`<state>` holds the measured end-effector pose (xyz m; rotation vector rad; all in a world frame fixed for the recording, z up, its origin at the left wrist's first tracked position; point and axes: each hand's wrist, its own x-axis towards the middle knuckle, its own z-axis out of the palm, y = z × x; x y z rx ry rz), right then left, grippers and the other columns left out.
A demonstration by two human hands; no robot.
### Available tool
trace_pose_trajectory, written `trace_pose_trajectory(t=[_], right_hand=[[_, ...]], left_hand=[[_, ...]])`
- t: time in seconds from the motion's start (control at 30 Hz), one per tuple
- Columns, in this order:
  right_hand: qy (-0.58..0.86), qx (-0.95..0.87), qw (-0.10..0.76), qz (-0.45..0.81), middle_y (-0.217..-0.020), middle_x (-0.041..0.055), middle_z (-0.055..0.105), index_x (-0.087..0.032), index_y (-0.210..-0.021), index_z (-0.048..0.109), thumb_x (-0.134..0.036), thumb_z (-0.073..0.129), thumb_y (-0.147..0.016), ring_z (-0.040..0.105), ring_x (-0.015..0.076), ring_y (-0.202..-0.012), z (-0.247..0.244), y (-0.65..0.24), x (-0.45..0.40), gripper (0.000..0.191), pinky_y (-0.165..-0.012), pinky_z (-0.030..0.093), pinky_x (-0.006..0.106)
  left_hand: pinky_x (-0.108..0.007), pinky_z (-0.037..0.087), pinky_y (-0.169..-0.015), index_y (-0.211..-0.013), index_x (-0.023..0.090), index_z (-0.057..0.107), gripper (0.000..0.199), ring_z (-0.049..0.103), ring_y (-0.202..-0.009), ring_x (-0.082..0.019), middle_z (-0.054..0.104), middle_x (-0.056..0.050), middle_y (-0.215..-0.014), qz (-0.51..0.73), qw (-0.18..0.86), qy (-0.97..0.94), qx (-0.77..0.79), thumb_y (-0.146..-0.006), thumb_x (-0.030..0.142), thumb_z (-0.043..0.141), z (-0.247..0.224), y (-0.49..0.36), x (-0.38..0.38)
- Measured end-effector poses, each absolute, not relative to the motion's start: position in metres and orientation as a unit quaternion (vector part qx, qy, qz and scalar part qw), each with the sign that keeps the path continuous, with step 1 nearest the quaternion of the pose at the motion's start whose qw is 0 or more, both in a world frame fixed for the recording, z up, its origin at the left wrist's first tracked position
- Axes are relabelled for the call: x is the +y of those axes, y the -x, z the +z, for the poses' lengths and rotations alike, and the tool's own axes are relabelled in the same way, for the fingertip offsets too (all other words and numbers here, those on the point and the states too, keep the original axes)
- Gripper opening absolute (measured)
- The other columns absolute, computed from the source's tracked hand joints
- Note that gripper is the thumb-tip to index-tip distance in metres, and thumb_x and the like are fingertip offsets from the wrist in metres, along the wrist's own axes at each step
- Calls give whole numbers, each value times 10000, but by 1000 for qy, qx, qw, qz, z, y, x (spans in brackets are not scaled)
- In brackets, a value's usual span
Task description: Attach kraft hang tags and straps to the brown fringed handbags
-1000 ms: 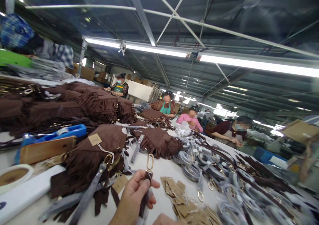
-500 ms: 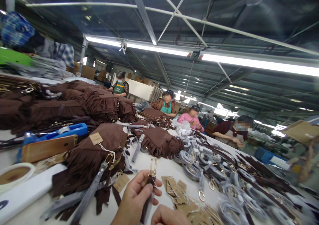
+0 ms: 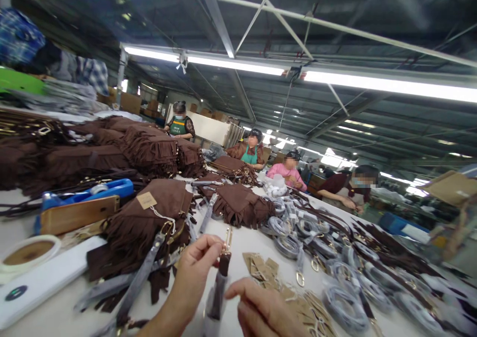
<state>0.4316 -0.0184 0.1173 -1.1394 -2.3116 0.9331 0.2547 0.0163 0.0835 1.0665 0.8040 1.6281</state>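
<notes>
My left hand (image 3: 201, 257) pinches the top of a dark brown strap (image 3: 224, 266) just at its gold oblong buckle (image 3: 228, 237). Below the buckle, a clear plastic wrap (image 3: 216, 299) covers the strap, which hangs down toward me. Close to the strap's right side is my right hand (image 3: 263, 307), one digit stretched toward the wrap and the others bent; whether it touches the wrap I cannot tell. Tan paper tags (image 3: 263, 270) with white strings lie beyond it. To the left rests a brown fringed bag (image 3: 160, 203) with a tan tag (image 3: 146, 200) on it.
Plastic-wrapped coiled straps (image 3: 345, 309) cover the table's right side. Farther left are a blue tape dispenser (image 3: 89, 194), a phone (image 3: 80, 213), a tape roll (image 3: 30, 255) and a white box (image 3: 48, 282). Fringed bags (image 3: 149, 150) pile behind; several co-workers (image 3: 179, 123) work across the table.
My left hand's grip has shifted up the strap to the buckle, leaving more of the strap exposed. My right hand has come up beside the strap, one digit now extended.
</notes>
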Motion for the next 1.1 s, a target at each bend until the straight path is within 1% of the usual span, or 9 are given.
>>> trace_pose_trajectory(t=[0.1,0.2,0.33,0.43,0.53,0.67,0.83,0.97,1.1], right_hand=[[433,-785,250,366,-657,-48,557,-223,-1090,609,-343,413,-975,462,80,-479,120,-436,-27,258,-504,376,188],[438,-713,327,439,-686,-59,560,-206,-1057,570,-365,428,-973,407,41,-382,123,-435,-37,229,-391,295,166],[413,-694,425,409,-643,-72,582,-212,-1078,535,-385,540,-952,465,55,-393,125,-428,-46,213,-366,299,160],[402,-705,475,338,-548,-80,561,-208,-929,588,-373,551,-970,465,63,-399,121,-427,-49,174,-391,338,170],[405,-691,511,312,-501,-70,545,-205,-732,570,-372,530,-981,461,71,-394,120,-432,-49,302,-403,366,186],[422,-688,517,286,-516,-71,530,-211,-748,590,-360,549,-966,465,74,-417,131,-446,-51,267,-427,374,193],[434,-676,506,313,-509,-75,521,-207,-759,581,-419,565,-931,458,69,-386,135,-453,-49,274,-397,365,187],[465,-632,496,372,-532,-82,534,-196,-800,549,-449,596,-889,437,52,-366,123,-454,-39,273,-357,341,159],[513,-566,513,391,-513,-100,568,-212,-822,484,-496,728,-755,403,36,-305,122,-466,-30,380,-298,250,120]], left_hand=[[-235,412,-593,-651,188,620,231,505,-676,-146,567,-10,-756,687,337,-534,359,-864,276,619,101,-244,7],[-259,435,-708,-768,192,688,158,544,-787,-159,581,-22,-837,659,226,-646,311,-892,187,591,122,-245,-12],[-283,449,-779,-841,190,732,172,552,-864,-166,583,-38,-883,570,188,-772,208,-907,137,582,142,-260,-30],[-308,468,-801,-809,190,723,185,563,-899,-181,592,-49,-914,549,192,-792,185,-909,141,575,150,-269,-31],[-308,472,-833,-810,189,711,173,577,-910,-174,600,-38,-934,544,205,-792,183,-895,113,581,156,-273,-26],[-292,458,-900,-904,175,721,132,595,-992,-174,628,-61,-1039,544,218,-792,173,-897,124,599,153,-271,-25],[-247,480,-706,-929,185,719,235,611,-724,-133,687,-24,-839,520,313,-769,204,-972,198,488,125,-276,-30],[-199,327,-479,-1197,185,615,310,399,-478,-89,500,67,-586,538,436,-682,235,-1004,316,411,122,-284,-23],[-198,283,-459,-1105,159,599,298,318,-447,-85,447,84,-533,595,459,-629,198,-990,374,428,152,-287,-6]])
